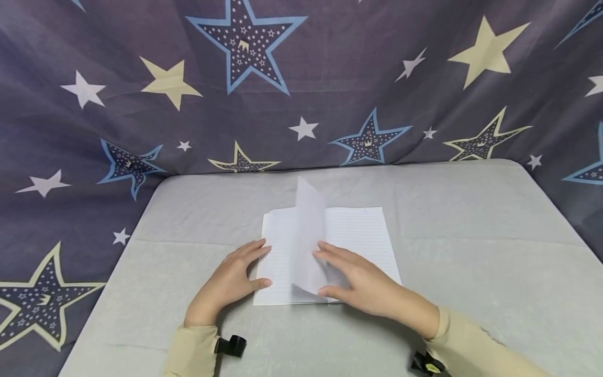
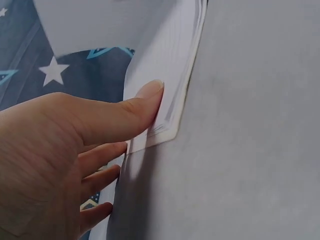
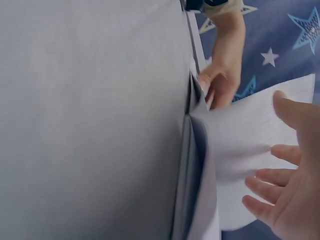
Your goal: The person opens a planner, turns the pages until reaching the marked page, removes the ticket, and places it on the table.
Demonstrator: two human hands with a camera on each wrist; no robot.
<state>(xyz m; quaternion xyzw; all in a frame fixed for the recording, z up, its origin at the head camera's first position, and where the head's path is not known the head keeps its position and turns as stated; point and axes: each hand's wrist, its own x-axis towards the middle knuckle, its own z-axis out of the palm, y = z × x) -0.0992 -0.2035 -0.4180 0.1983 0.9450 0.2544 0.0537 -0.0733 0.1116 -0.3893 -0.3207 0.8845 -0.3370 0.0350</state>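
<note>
An open notebook with lined pages lies on the table. One loose-standing page rises near its middle and leans to the left. My left hand rests at the notebook's left edge, fingers spread and thumb over the page. The left wrist view shows the thumb lying across the page corner, with the other fingers beside the edge. To the right of the raised page is my right hand, its fingertips against or close to that page. In the right wrist view its fingers are spread and loosely extended.
A grey cloth covers the table. Behind and beside it hangs a dark curtain printed with stars. A black strap device sits at the left wrist, and another at the right wrist.
</note>
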